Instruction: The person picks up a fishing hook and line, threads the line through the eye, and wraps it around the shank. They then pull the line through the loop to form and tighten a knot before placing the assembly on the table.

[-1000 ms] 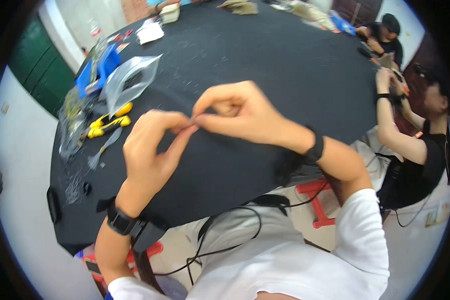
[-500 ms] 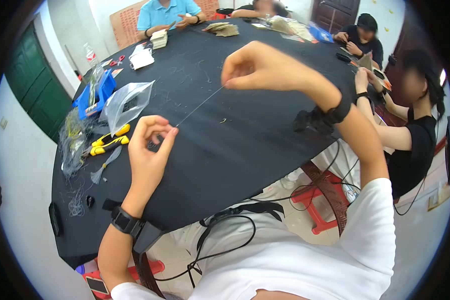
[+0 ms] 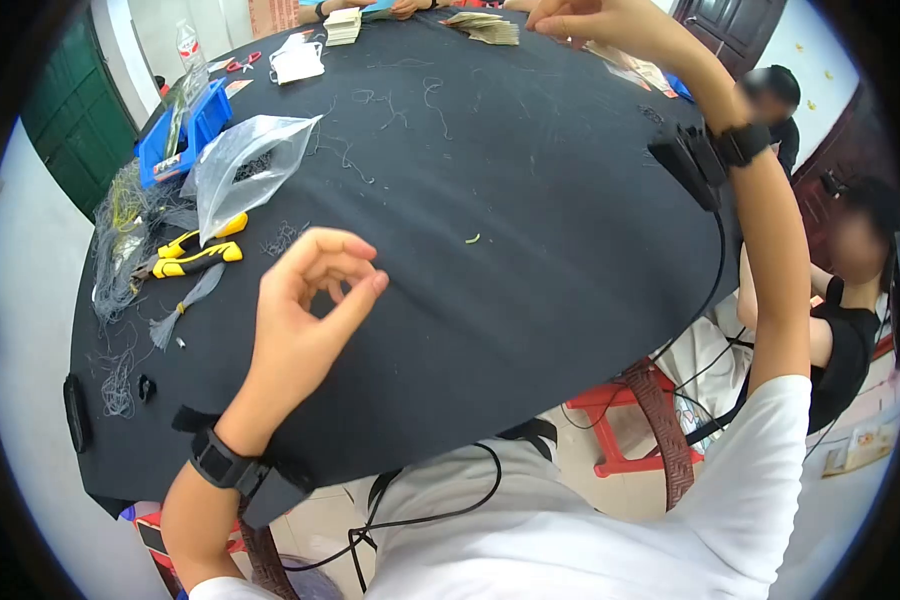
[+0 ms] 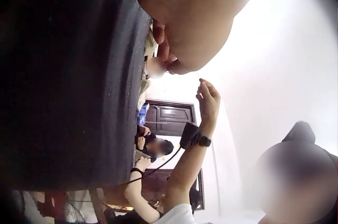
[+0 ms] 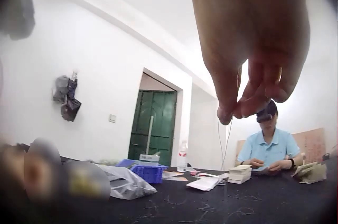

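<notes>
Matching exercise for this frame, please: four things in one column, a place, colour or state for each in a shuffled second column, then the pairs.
1. right hand
2. left hand
3. pliers
4. tray

A. blue, at the far left
B. yellow handles, lying beside the clear bag
C. held high, pinching a thin thread
D. low over the black table, forefinger curled toward thumb

Pairs: 1-C, 2-D, 3-B, 4-A

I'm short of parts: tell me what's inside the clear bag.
The bag holds a dark clump of small pieces; glare on the plastic hides what they are and whether anything lies deeper.
</notes>
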### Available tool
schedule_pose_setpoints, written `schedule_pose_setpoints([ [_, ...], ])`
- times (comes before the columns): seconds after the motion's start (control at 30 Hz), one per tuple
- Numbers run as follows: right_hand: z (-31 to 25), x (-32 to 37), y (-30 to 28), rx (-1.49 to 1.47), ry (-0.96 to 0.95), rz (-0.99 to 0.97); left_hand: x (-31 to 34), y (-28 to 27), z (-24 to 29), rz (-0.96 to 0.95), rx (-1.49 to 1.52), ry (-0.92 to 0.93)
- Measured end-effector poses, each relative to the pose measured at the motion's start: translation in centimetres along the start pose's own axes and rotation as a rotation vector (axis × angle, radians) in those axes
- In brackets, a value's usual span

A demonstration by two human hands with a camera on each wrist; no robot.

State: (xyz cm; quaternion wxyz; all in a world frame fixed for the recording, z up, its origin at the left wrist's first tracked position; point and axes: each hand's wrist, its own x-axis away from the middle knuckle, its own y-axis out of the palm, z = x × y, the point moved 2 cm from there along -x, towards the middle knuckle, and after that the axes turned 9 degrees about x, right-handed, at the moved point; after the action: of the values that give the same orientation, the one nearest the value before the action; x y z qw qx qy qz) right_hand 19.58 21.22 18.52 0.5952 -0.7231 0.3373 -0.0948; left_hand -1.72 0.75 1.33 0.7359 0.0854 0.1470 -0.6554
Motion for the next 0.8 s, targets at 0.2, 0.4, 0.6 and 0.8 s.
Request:
schedule_pose_setpoints([
  [0.2, 9.4, -11.0, -0.1, 0.075, 0.059, 0.145, -0.3, -0.6, -1.3, -0.044, 0.074, -0.140],
  [0.4, 15.1, -22.9, 3.1, -0.213, 0.075, 0.340, -1.0, -1.5, -1.6, 0.038, 0.366, -0.410],
  [0.6, 20.4, -28.6, 5.6, -0.059, 0.199, 0.493, -2.2, -3.0, -1.7, -0.056, 0.499, -0.646],
  [0.8, 30.3, -24.1, 9.1, 0.080, 0.355, 0.403, -2.1, -3.1, -1.8, -0.099, 0.473, -0.632],
])
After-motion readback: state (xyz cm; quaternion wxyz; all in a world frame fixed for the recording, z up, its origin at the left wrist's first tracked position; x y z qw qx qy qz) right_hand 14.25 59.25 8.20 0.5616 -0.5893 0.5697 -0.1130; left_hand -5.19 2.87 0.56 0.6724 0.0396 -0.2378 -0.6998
